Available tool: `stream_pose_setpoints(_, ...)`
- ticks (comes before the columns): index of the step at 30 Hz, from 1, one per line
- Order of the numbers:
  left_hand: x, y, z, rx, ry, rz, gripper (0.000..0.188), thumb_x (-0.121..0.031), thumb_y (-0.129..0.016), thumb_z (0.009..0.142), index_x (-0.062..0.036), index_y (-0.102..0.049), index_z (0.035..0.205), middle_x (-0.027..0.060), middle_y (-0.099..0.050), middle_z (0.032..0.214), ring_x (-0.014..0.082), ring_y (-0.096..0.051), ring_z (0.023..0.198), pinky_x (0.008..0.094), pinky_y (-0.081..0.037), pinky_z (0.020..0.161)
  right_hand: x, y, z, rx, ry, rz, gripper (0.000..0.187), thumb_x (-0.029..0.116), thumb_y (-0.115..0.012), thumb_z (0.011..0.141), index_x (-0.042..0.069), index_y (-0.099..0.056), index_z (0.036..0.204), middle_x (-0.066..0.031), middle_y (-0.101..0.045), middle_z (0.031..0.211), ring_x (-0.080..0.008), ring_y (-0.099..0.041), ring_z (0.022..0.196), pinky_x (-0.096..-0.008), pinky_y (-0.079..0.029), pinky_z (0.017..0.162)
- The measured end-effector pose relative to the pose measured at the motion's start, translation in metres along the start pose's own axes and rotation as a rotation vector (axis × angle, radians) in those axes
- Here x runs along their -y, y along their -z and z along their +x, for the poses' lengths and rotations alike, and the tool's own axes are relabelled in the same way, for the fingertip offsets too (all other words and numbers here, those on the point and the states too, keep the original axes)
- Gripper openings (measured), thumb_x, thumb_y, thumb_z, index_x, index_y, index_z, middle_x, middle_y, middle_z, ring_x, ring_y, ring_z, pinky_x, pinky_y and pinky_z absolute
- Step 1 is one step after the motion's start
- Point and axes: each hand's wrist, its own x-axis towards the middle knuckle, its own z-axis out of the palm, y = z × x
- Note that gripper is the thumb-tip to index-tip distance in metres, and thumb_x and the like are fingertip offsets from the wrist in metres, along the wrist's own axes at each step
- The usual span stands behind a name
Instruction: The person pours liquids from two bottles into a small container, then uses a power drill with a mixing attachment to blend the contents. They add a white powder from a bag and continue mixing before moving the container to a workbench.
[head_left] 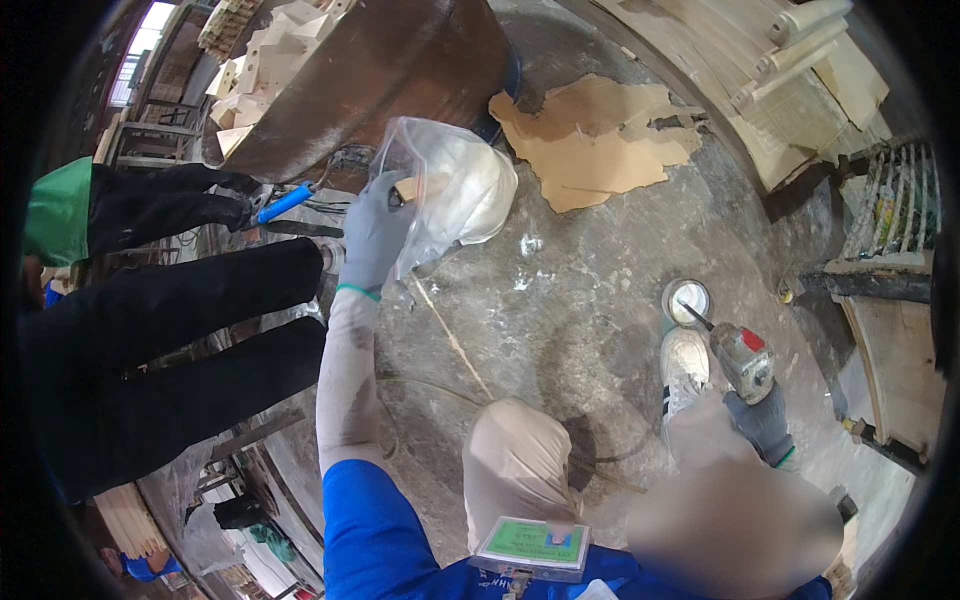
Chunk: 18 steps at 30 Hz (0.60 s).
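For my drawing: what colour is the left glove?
The left glove is grey, green-edged (head view).

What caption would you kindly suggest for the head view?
Gloved left hand at a clear bag; gloved right hand holding a grey-and-red tool, its shaft at an open tin.

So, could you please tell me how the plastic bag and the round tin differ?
The plastic bag is clear and looks pliable, while the tin looks rigid and round. The bag appears larger than the tin. The gloved left hand is at the bag, whereas the power tool in the gloved right hand points its shaft into the tin. Both contain something white.
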Motion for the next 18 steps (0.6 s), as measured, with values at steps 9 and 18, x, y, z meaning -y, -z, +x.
stream_pose_setpoints(9, 0.038, -0.062, 0.01, 0.041, 0.048, 0.001, 0.035, -0.023, -0.069, 0.07, -0.0045, -0.058, 0.098, 0.0203, -0.063, 0.082, 0.0382, -0.06, 0.079, 0.0455, -0.047, 0.069, 0.01, 0.01, 0.001, 0.115, -0.091, -0.074, 0.013, 0.012, -0.064, 0.071, 0.003, -0.057, 0.075, -0.0052, -0.059, 0.064, -0.0146, -0.057, 0.057, -0.0321, -0.045, 0.052)
stream_pose_setpoints(18, 0.038, -0.049, -0.043, -0.211, 0.43, -0.742, 0.038, -0.002, -0.067, 0.077, 0.0043, -0.052, 0.111, 0.0109, -0.062, 0.099, 0.013, -0.06, 0.089, 0.0237, -0.049, 0.075, -0.007, 0.005, -0.001, 0.056, -0.041, -0.051, 0.017, 0.014, -0.067, 0.071, 0.004, -0.06, 0.082, -0.0071, -0.063, 0.073, -0.0203, -0.061, 0.064, -0.0345, -0.046, 0.055)
